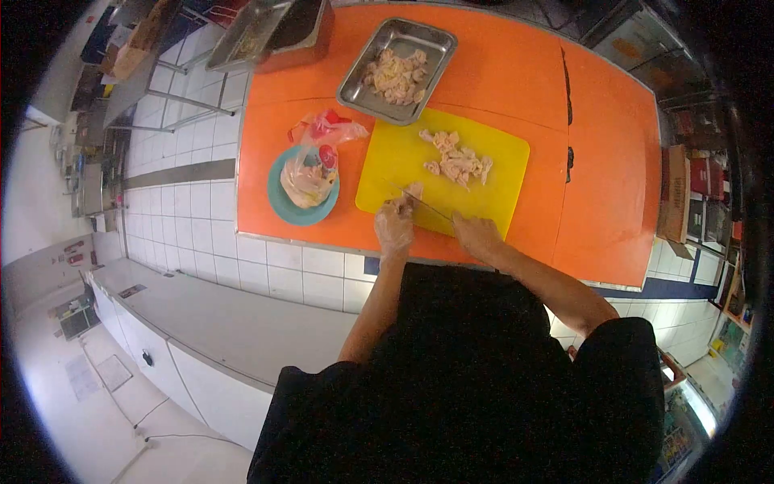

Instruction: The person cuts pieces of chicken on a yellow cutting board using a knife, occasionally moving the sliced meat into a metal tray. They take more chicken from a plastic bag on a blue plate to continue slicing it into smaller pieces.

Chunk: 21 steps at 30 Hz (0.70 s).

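Note:
My left hand (394, 227), in a clear plastic glove, grips a piece of raw chicken (414, 194) at the near edge of the yellow cutting board (387, 161). In my right hand (477, 235) is a knife (429, 208), its thin blade slanting left across the board to the chicken piece. Further up the board lies a pile of cut chicken pieces (461, 164). A metal tray (361, 98) beyond the board holds more cut chicken (397, 77). Left of the board, a teal bowl (282, 202) contains chicken in a plastic bag (308, 179) with red markings.
The orange table (605, 161) has a dark crack (568, 89) on its right part. A deep metal pan (298, 50) stands at its far left corner. A long white cabinet (218, 323) is behind me to the left. Cardboard (676, 194) and shelves line the right side.

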{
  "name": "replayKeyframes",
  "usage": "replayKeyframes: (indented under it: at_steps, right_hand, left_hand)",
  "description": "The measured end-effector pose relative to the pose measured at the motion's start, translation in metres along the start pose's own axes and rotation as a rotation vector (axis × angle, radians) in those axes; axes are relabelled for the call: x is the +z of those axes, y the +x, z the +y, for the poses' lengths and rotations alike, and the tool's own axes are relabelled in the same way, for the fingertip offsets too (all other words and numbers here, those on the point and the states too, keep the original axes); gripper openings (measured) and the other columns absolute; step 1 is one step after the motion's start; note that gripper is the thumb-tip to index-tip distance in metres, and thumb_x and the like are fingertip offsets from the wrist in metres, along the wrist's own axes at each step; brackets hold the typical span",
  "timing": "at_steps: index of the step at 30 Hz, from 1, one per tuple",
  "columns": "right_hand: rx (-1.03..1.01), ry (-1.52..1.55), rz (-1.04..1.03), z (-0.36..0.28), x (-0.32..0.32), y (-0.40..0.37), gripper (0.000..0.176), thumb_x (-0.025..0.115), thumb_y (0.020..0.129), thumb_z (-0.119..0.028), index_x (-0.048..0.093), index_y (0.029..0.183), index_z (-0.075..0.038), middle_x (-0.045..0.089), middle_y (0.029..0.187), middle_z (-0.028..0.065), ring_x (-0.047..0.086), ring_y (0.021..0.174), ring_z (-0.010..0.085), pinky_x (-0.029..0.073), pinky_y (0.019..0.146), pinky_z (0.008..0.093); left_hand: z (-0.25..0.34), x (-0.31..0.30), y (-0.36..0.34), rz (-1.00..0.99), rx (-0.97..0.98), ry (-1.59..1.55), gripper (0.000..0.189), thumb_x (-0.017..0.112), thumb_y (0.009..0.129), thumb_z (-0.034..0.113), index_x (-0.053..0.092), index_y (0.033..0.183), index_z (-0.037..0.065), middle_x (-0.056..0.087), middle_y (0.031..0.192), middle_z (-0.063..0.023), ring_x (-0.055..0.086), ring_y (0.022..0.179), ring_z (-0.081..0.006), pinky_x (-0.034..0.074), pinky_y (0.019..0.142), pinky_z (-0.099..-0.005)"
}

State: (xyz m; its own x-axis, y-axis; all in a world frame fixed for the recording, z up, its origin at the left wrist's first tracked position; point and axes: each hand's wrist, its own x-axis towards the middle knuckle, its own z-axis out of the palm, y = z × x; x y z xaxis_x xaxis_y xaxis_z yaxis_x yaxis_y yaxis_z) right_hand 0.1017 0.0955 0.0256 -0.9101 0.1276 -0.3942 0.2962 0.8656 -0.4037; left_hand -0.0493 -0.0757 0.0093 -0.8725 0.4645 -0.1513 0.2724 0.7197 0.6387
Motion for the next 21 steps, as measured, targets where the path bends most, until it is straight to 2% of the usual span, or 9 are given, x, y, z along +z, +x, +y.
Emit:
replayKeyframes:
  at_steps: [4,6,7,9,13,16,18,19,21]
  right_hand:
    - [0.008,0.051,0.021,-0.022,0.006,0.051,0.024,0.052,0.102,-0.018,0.054,0.115,0.002,0.069,0.077,0.0234,0.071,0.073,0.0456,0.056,0.065,0.0579]
    - [-0.129,0.022,0.280,-0.030,0.007,0.073,0.023,0.053,0.100,-0.017,0.055,0.114,0.001,0.070,0.077,0.0228,0.072,0.074,0.0445,0.056,0.065,0.0576]
    - [-0.127,0.026,0.283,-0.032,0.004,0.072,0.023,0.053,0.100,-0.017,0.055,0.114,0.001,0.070,0.077,0.0228,0.072,0.074,0.0445,0.056,0.065,0.0576]
    - [-0.041,0.040,0.115,-0.032,-0.009,0.068,0.024,0.055,0.094,-0.014,0.057,0.112,0.002,0.070,0.081,0.0237,0.073,0.075,0.0431,0.056,0.062,0.0564]
    - [0.017,-0.021,-0.044,0.003,-0.018,-0.001,0.025,0.054,0.096,-0.014,0.055,0.116,0.000,0.071,0.082,0.0220,0.073,0.077,0.0425,0.057,0.063,0.0567]
    - [0.063,-0.035,-0.134,0.032,-0.014,-0.046,0.025,0.052,0.099,-0.018,0.053,0.117,-0.001,0.071,0.079,0.0209,0.072,0.073,0.0420,0.056,0.062,0.0567]
    - [0.084,-0.003,-0.198,0.035,-0.017,-0.053,0.025,0.051,0.102,-0.022,0.052,0.117,-0.001,0.069,0.075,0.0204,0.071,0.069,0.0416,0.055,0.060,0.0564]
    - [0.077,-0.007,-0.175,0.033,-0.018,-0.051,0.025,0.051,0.102,-0.022,0.052,0.115,-0.001,0.069,0.075,0.0200,0.070,0.067,0.0421,0.055,0.060,0.0569]
    - [0.073,-0.004,-0.149,0.026,-0.015,-0.042,0.024,0.051,0.102,-0.022,0.051,0.114,-0.001,0.069,0.074,0.0197,0.069,0.066,0.0425,0.055,0.060,0.0574]
  left_hand:
    - [0.002,0.003,-0.001,0.080,0.022,-0.084,0.021,0.068,0.096,0.023,0.077,0.103,0.005,0.069,0.092,-0.0220,0.067,0.090,-0.0427,0.051,0.077,-0.0520]
    - [-0.001,0.003,0.001,0.061,0.057,-0.080,0.023,0.069,0.095,0.025,0.077,0.104,0.005,0.070,0.093,-0.0226,0.067,0.091,-0.0434,0.052,0.079,-0.0511]
    - [-0.001,0.003,-0.001,0.059,0.059,-0.077,0.023,0.069,0.095,0.025,0.077,0.104,0.005,0.070,0.093,-0.0226,0.067,0.091,-0.0434,0.052,0.079,-0.0511]
    - [0.000,0.002,0.000,0.075,0.053,-0.083,0.022,0.069,0.095,0.024,0.076,0.102,0.004,0.071,0.097,-0.0225,0.068,0.093,-0.0430,0.053,0.081,-0.0503]
    - [-0.003,0.008,0.001,0.049,0.008,-0.100,0.020,0.072,0.092,0.020,0.077,0.104,0.004,0.075,0.098,-0.0204,0.071,0.089,-0.0377,0.055,0.079,-0.0442]
    - [0.000,0.005,0.001,0.131,0.013,-0.140,0.021,0.075,0.092,0.020,0.077,0.103,0.002,0.077,0.097,-0.0186,0.073,0.090,-0.0345,0.055,0.081,-0.0423]
    - [0.018,-0.008,-0.001,0.055,-0.160,-0.270,0.024,0.078,0.091,0.022,0.077,0.103,0.001,0.077,0.095,-0.0179,0.073,0.089,-0.0327,0.055,0.081,-0.0408]
    - [0.023,-0.011,-0.002,0.054,-0.163,-0.269,0.024,0.078,0.091,0.022,0.077,0.103,0.001,0.077,0.095,-0.0179,0.073,0.089,-0.0327,0.055,0.081,-0.0408]
    - [0.030,-0.017,-0.005,0.025,-0.039,-0.359,0.018,0.073,0.092,0.020,0.075,0.100,0.003,0.074,0.097,-0.0187,0.069,0.093,-0.0390,0.054,0.080,-0.0466]
